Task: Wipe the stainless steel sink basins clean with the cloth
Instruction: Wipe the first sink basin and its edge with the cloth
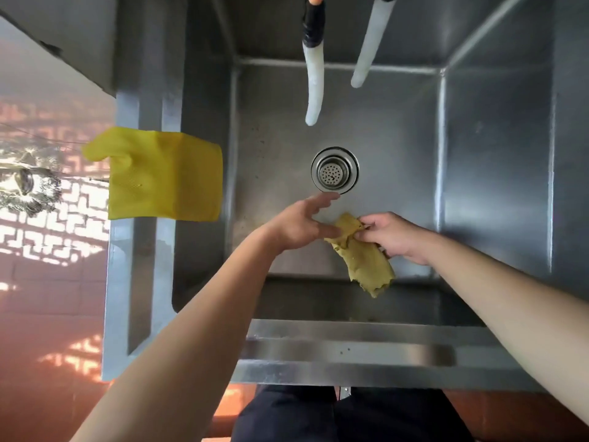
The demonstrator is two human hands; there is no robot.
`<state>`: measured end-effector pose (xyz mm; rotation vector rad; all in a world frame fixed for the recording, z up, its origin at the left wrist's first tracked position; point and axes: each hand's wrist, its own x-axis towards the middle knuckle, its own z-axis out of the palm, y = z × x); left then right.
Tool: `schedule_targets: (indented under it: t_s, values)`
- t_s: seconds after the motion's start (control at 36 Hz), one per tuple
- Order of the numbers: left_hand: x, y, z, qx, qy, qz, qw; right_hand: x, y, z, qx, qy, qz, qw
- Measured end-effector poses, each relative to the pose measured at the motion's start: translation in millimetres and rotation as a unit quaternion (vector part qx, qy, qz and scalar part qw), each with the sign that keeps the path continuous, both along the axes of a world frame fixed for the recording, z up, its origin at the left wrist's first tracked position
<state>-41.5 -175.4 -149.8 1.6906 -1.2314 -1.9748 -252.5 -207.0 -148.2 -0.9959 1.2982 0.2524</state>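
right hand (393,239) pinches the cloth (360,256), which hangs below its fingers, above the basin (398,148) floor. left hand (301,224) has spread fingers reaching its near edge. specks remain beyond the fingertips; wiping seems barely begun.

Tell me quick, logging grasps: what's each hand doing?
Left hand: open, fingers spread, touching the cloth.
Right hand: fingers pinching the cloth.
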Motion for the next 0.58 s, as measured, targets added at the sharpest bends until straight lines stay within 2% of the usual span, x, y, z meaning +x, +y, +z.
schedule_targets:
  t_s: [0.06, 0.17, 0.25, 0.36, 0.42, 0.5, 0.58]
  values:
    - [-2, -8, 6, -0.006, 0.000, -0.028, 1.000, 4, -3, 8, 0.006, -0.029, -0.006, 1.000]
    - [0, -24, 9, -0.016, -0.048, -0.111, 0.993, 9, -12, 17, 0.039, -0.069, 0.003, 0.997]
    - [5, -33, 5, -0.021, -0.091, -0.137, 0.986, 5, -19, 11, 0.043, -0.085, -0.016, 0.995]
    - [9, -37, -3, 0.040, -0.079, -0.101, 0.991, 0, -23, -14, -0.023, -0.019, 0.089, 0.996]
    - [8, -37, -8, 0.071, -0.068, -0.101, 0.990, 2, -23, -27, -0.058, 0.010, 0.105, 0.993]
    - [3, -40, -15, 0.089, -0.106, -0.187, 0.972, 4, -30, -38, -0.124, 0.029, 0.098, 0.987]
    - [-2, -49, -19, 0.109, -0.141, -0.225, 0.958, 6, -43, -37, -0.114, -0.019, 0.089, 0.989]
